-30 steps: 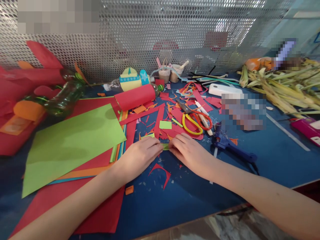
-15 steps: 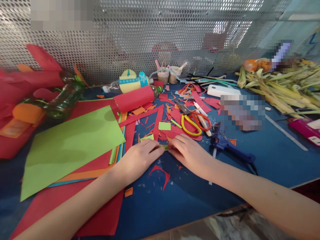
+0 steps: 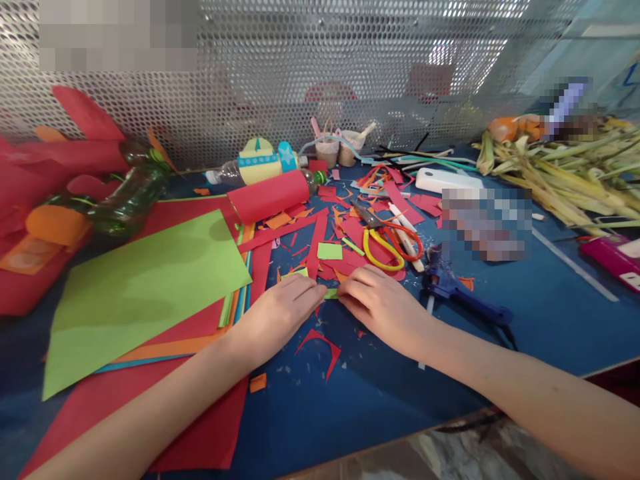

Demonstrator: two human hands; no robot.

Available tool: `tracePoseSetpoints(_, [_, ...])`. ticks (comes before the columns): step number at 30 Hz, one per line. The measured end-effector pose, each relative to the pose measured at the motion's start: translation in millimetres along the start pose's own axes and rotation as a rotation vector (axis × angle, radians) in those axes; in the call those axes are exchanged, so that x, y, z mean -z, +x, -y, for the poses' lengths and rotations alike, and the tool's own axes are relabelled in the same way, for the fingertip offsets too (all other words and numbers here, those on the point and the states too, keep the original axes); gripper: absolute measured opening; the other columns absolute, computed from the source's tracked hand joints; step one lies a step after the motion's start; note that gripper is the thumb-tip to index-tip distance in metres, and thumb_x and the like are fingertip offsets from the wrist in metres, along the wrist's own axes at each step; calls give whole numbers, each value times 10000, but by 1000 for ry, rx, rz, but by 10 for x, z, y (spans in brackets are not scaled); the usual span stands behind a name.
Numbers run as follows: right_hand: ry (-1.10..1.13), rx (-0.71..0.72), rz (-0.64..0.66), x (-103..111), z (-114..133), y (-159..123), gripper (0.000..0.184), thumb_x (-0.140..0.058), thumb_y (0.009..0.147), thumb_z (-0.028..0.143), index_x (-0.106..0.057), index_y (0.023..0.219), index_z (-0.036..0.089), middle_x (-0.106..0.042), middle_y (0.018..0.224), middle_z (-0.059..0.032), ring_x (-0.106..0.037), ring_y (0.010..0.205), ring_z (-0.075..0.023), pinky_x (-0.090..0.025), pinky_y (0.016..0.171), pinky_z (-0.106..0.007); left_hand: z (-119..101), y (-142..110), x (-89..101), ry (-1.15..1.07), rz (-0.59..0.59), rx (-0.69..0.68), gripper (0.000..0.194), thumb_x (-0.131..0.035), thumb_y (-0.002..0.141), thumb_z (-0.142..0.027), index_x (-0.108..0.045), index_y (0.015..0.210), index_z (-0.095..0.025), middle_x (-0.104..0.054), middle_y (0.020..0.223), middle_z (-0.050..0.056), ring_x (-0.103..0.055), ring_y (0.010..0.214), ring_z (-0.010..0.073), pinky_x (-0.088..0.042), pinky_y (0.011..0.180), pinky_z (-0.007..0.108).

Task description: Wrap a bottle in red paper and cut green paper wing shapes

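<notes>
Between my hands is a small strip of green paper (image 3: 331,293), low over the blue table. My left hand (image 3: 287,308) is closed on its left end, fingertips pressed together. The right end is pinched by my right hand (image 3: 377,303). Just behind them lie a small green paper rectangle (image 3: 330,251) and a second green piece (image 3: 295,274), partly hidden by my left hand. Scissors (image 3: 387,240) with yellow and red handles rest on red scraps beyond my right hand. A curved red paper scrap (image 3: 323,350) lies in front of my hands.
A blue glue gun (image 3: 455,290) lies to the right. Large green paper (image 3: 145,293) covers stacked coloured sheets at left. A red-wrapped bottle (image 3: 270,197) and a decorated bottle (image 3: 257,167) lie behind. Dry husks (image 3: 565,167) fill the back right; a perforated metal panel (image 3: 280,73) stands behind.
My left fingers have shifted slightly left along the green strip, baring a little more of it. My right hand stays almost in place. The rest of the table looks the same.
</notes>
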State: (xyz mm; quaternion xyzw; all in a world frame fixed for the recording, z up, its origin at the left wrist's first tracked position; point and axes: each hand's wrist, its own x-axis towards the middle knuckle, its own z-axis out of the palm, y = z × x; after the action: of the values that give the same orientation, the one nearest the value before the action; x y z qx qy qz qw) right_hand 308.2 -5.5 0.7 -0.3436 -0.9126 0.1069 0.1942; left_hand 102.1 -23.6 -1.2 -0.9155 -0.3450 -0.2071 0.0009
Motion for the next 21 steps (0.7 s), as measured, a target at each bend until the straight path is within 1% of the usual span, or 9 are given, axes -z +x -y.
tracePoseSetpoints(4, [-12,0,-1,-12,-19,-6,111,-510,902,134,-616,872,151,-606,825,-67,-563,799,-205,-491,726,-350,10,-9,-2,42,21,-28,231,-383,949,-145,-603,1017,-130,-640,880,83,-604,843,184,-546,749,329])
tracePoseSetpoints(8, [-8,9,3,-10,-26,-1,110,-532,897,156,-629,844,150,-609,830,-64,-558,803,-202,-486,736,-344,9,13,10,76,45,-50,229,-392,945,-148,-615,989,-119,-647,891,90,-605,852,197,-543,751,338])
tracePoseSetpoints(12, [-1,-4,-1,0,-23,10,125,-533,899,158,-641,836,147,-613,835,-67,-564,817,-202,-483,747,-344,4,45,14,3,38,18,224,-406,948,-183,-625,947,-134,-652,877,78,-617,834,184,-540,760,331])
tracePoseSetpoints(16, [-10,-16,8,-13,-25,21,135,-521,900,140,-636,828,143,-619,822,-67,-565,804,-201,-483,738,-340,28,52,-1,-65,35,73,185,-431,942,-212,-600,991,-156,-664,915,67,-627,891,190,-532,812,352])
tracePoseSetpoints(18, [-27,-14,8,-24,-26,24,126,-522,896,131,-627,827,140,-622,823,-70,-565,805,-206,-482,738,-344,44,48,-7,-74,25,72,182,-431,942,-208,-596,997,-157,-665,909,66,-630,888,191,-531,812,355])
tracePoseSetpoints(21, [-36,-19,1,-37,-22,22,105,-515,897,128,-610,853,141,-622,820,-69,-566,804,-208,-481,732,-345,55,48,-5,-44,19,26,217,-399,948,-187,-613,966,-153,-659,882,71,-628,852,187,-535,777,337])
